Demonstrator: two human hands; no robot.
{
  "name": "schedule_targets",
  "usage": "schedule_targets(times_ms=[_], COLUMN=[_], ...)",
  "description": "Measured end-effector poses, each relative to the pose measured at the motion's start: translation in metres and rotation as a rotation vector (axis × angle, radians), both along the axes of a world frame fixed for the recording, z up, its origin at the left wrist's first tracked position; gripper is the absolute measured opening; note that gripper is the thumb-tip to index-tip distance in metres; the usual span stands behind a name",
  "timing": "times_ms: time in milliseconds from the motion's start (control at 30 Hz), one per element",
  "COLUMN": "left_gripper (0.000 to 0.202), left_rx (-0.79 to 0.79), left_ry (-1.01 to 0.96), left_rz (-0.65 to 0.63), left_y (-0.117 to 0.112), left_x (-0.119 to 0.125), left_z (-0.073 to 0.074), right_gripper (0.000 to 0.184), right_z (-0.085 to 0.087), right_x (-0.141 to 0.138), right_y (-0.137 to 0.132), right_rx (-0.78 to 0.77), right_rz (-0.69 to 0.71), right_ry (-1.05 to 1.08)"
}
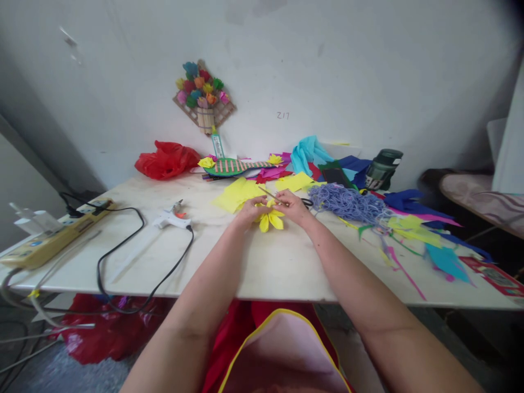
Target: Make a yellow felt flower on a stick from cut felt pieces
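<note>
Above the middle of the table, a yellow paper flower point(265, 221) with pointed petals is between my hands. My left hand point(249, 212) pinches the flower's left side, fingers closed. My right hand point(292, 208) is closed at the flower's upper right, around a thin brownish stick point(268, 192) that slants up to the left. The fingertips of both hands almost meet, so the flower's centre is partly hidden. Black scissor-like handle loops point(307, 202) show just behind my right hand. Sheets of yellow crepe paper point(237, 194) lie behind my left hand.
At left are a white glue gun point(174, 218) with its black cord and a yellow power strip point(57, 234). A tangle of purple string point(350, 203), paper scraps point(448, 262) and a dark bottle point(383, 170) occupy the right. A red plastic bag point(167, 160) sits by the wall.
</note>
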State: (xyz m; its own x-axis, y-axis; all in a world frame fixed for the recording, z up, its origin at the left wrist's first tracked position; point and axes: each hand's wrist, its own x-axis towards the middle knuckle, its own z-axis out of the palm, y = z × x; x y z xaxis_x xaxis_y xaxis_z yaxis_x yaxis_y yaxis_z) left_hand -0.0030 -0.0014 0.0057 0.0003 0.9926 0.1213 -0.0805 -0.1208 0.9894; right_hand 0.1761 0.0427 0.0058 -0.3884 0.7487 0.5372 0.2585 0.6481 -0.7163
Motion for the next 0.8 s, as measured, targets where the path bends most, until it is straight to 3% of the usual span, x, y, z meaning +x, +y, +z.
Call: schedule_targets(times_ms=[233, 800], left_gripper=[0.036, 0.033], left_rx=[-0.104, -0.115], left_ry=[0.020, -0.020], left_rz=[-0.048, -0.074], left_y=[0.0014, 0.0040], left_x=[0.0002, -0.0010], left_z=[-0.0027, -0.0059], right_gripper=[0.008, 0.012], right_z=[0.0004, 0.0050], right_x=[-0.0004, 0.0005], right_y=[0.0000, -0.0009], right_rx=[-0.032, -0.035], right_rz=[-0.026, -0.084], right_ry=[0.042, -0.087])
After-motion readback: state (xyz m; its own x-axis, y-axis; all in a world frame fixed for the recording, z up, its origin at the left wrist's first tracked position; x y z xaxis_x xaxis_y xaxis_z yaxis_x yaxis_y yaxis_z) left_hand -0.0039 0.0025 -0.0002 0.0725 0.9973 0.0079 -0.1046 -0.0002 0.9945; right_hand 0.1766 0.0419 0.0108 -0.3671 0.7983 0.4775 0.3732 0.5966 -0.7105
